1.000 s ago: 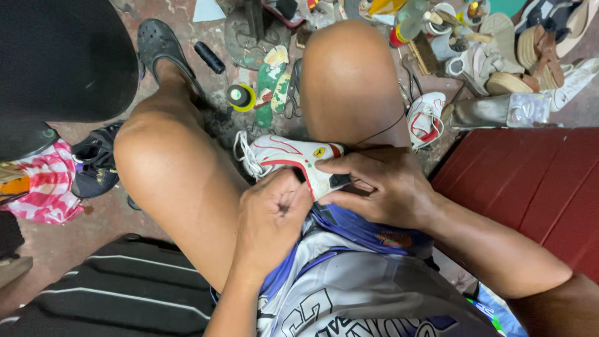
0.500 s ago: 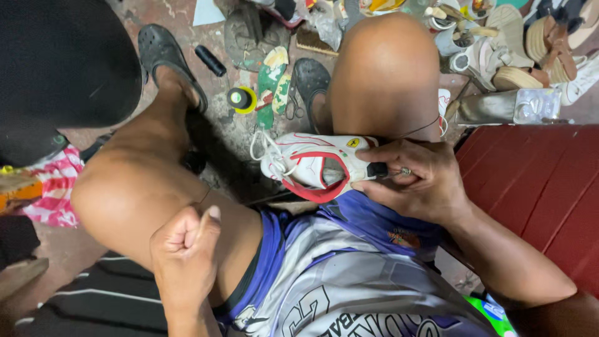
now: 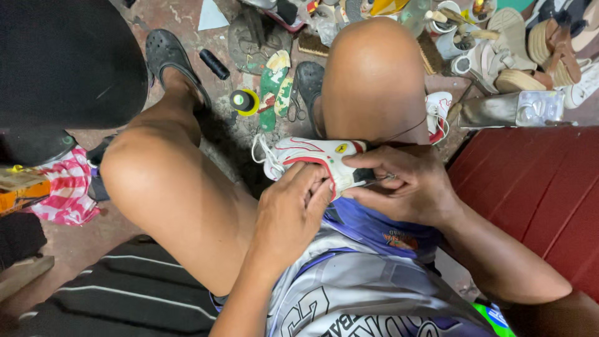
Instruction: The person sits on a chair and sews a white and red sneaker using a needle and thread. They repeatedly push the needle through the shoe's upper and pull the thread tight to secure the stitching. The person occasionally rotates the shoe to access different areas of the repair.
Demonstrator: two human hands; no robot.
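Note:
A small white shoe with red trim (image 3: 312, 156) lies between my knees, resting against my right thigh. My left hand (image 3: 293, 209) presses its fingers onto the shoe's side from below. My right hand (image 3: 405, 184) grips the heel end and pinches a thin metal tool at the shoe's edge. A dark thread (image 3: 405, 131) runs from that spot up over my right knee. White laces hang off the toe end at the left.
The floor ahead holds a thread spool (image 3: 243, 101), green insoles (image 3: 271, 87), a black tube (image 3: 214, 63), scissors, cups, sandals and several shoes (image 3: 549, 43). A red bench (image 3: 536, 187) is on the right, a black round seat (image 3: 62, 62) on the left.
My left hand, which had pulled away to my left thigh in a fist, has come back to the shoe. The shoe now sits lower between both hands.

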